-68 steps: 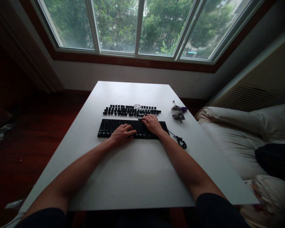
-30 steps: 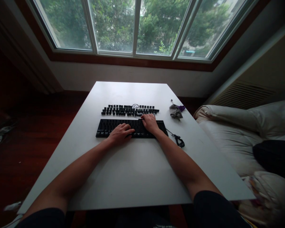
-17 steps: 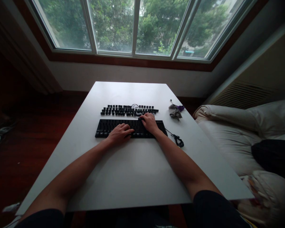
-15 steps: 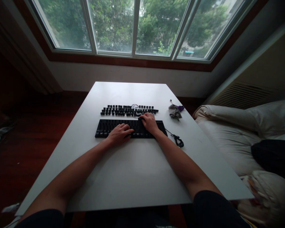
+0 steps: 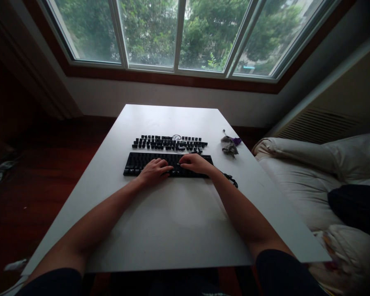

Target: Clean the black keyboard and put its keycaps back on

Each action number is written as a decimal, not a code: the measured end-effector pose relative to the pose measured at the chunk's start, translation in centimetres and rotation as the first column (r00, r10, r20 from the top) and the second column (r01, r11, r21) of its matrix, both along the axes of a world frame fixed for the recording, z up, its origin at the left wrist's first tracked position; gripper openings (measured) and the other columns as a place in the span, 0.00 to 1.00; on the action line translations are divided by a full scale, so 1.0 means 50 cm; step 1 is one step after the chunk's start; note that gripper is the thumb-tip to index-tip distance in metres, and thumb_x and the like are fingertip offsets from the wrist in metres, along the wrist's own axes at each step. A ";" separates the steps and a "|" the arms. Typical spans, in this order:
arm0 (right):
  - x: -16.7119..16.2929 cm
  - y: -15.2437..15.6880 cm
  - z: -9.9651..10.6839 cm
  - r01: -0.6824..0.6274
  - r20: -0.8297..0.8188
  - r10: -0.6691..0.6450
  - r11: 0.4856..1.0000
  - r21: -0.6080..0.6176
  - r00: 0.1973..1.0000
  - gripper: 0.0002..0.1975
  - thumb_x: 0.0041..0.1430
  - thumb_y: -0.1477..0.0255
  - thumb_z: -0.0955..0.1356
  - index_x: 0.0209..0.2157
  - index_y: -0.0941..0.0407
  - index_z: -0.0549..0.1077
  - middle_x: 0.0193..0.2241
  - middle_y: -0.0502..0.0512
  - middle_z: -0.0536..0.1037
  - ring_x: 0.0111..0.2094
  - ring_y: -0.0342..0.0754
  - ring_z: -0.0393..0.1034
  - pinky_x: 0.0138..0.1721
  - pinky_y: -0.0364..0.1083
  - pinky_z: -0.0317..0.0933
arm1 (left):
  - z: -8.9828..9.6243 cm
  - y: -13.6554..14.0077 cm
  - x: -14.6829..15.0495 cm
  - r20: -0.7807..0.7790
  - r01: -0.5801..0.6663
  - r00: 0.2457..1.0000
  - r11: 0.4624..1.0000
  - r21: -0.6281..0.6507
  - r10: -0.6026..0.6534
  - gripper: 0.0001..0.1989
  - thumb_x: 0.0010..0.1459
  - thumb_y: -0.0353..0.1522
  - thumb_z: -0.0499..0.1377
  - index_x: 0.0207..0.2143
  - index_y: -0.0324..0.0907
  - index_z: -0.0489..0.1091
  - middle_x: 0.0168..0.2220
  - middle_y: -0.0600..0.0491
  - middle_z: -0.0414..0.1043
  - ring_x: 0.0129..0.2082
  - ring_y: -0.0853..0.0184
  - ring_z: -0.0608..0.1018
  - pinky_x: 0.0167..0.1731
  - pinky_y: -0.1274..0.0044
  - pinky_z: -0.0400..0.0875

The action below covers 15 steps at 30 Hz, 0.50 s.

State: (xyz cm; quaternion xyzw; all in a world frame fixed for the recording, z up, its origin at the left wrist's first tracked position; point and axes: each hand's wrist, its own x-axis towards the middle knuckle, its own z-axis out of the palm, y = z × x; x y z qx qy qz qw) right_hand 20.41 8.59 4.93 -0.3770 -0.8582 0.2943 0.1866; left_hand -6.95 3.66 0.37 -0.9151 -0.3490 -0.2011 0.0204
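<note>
A black keyboard (image 5: 132, 163) lies on the white table, keycaps fitted along its front row at the left. My left hand (image 5: 154, 170) rests on its front middle, fingers spread and holding nothing. Over the keyboard, right of the left hand, my right hand (image 5: 197, 163) pinches a small dark keycap (image 5: 179, 164) between thumb and fingertips, mostly hidden by them. Just beyond the keyboard, loose black keycaps (image 5: 156, 144) stand in rows. A thin wire loop (image 5: 176, 137) lies among them.
Right of the keycaps on the table (image 5: 172, 230) is a crumpled grey cloth (image 5: 229, 147) with something purple beside it. The keyboard's black cable (image 5: 232, 180) lies bundled at the right. A pale sofa (image 5: 283, 181) stands along the right side, a window at the back.
My right hand has drawn back from the near edge of the loose keycaps to the middle of the keyboard. My left hand stays about where it was. The view has shifted slightly.
</note>
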 end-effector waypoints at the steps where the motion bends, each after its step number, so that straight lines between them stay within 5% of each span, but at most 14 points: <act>1: 0.001 0.001 -0.002 0.014 0.007 -0.014 0.999 -0.030 1.000 0.09 0.60 0.68 0.71 0.39 0.56 0.80 0.31 0.52 0.80 0.32 0.46 0.72 0.34 0.44 0.61 | 0.000 0.000 0.000 0.002 0.000 1.000 1.000 0.001 0.000 0.17 0.68 0.37 0.55 0.57 0.49 0.72 0.48 0.47 0.71 0.45 0.60 0.71 0.47 0.67 0.66; 8: 0.000 0.001 -0.008 0.021 0.055 -0.016 0.995 -0.094 0.998 0.08 0.59 0.68 0.71 0.38 0.55 0.81 0.32 0.51 0.82 0.33 0.46 0.73 0.35 0.43 0.61 | 0.002 -0.002 0.000 0.009 -0.001 1.000 1.000 -0.003 0.001 0.18 0.68 0.38 0.55 0.58 0.48 0.71 0.47 0.47 0.71 0.46 0.60 0.71 0.47 0.67 0.67; 15: -0.007 -0.003 -0.010 -0.035 0.095 0.035 0.999 -0.004 0.995 0.06 0.58 0.71 0.72 0.38 0.56 0.80 0.32 0.52 0.79 0.32 0.45 0.70 0.33 0.42 0.59 | 0.005 -0.002 0.000 0.006 -0.002 1.000 1.000 -0.004 0.002 0.18 0.68 0.37 0.56 0.58 0.48 0.72 0.48 0.47 0.71 0.45 0.60 0.71 0.47 0.67 0.67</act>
